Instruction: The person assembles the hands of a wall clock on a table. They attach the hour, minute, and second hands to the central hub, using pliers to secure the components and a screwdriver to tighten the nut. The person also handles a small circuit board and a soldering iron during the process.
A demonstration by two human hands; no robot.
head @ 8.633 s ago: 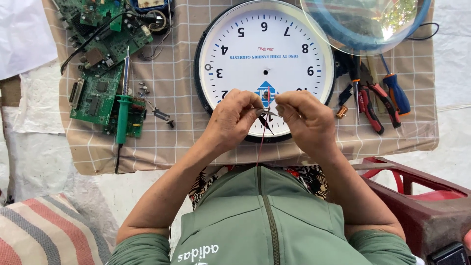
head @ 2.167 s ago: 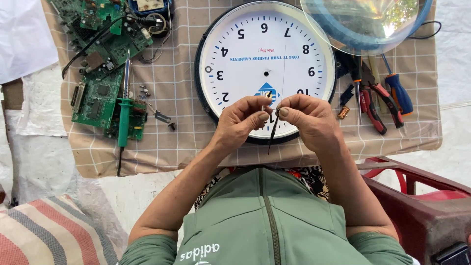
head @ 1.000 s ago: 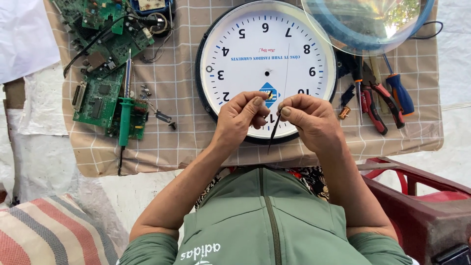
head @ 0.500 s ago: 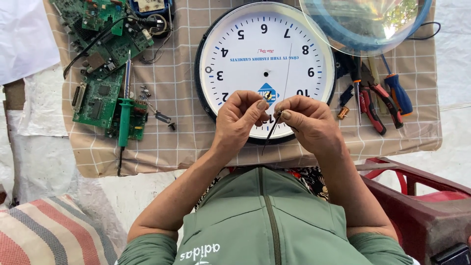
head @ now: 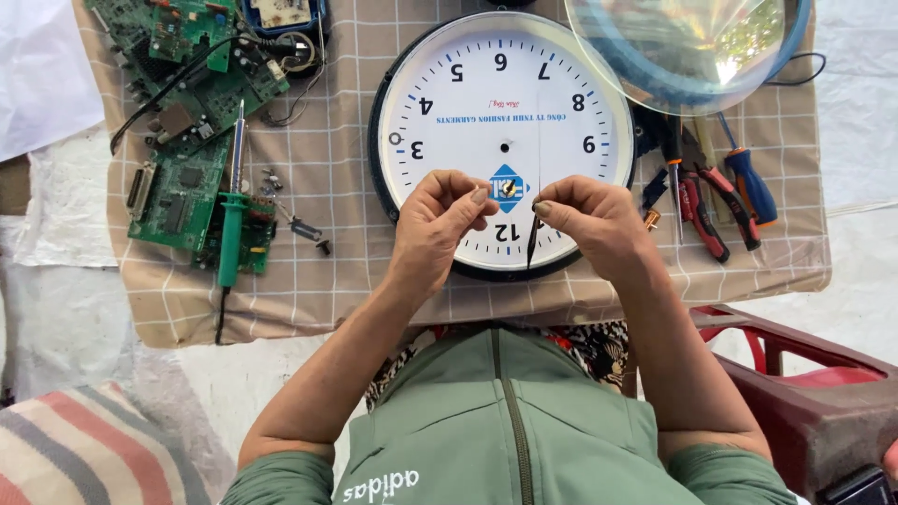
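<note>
Right hand (head: 589,220) pinching clock hand (head: 530,245) over clock (head: 449,112)

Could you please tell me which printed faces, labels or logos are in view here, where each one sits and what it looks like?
Clock face: middle of the checked cloth, round, white, dark rim, black numerals, blue tick marks.
Line of lettering: across the face by its centre hole, small, blue.
Logo: on the face between the left hand and right hand, diamond-shaped, blue and white.
Garment logo: bottom edge, white lettering on the green top.
</note>
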